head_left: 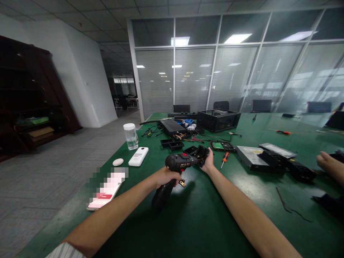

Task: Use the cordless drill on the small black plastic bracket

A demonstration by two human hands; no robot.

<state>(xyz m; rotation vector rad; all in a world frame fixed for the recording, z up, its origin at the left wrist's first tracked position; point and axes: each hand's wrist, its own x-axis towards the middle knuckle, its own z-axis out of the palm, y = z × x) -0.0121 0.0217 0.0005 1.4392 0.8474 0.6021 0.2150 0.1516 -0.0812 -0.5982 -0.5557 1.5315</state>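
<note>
My left hand (pixel 164 177) is wrapped round the grip of a black cordless screwdriver (pixel 176 165), whose nose points right toward a small black plastic part (pixel 201 154). My right hand (pixel 208 163) is closed on that part, holding it just above the green table (pixel 204 218). A small brass-coloured piece (pixel 182 183) hangs below my left hand.
A phone (pixel 106 193), a white remote-like device (pixel 138 156), a white oval object (pixel 118 162) and a water bottle (pixel 130 136) lie to the left. Black trays (pixel 172 144), a circuit board (pixel 218 145), a red-handled screwdriver (pixel 224 158), a disc drive (pixel 252 157) and an open black case (pixel 217 120) lie beyond. Another person's hand (pixel 329 165) rests at the right.
</note>
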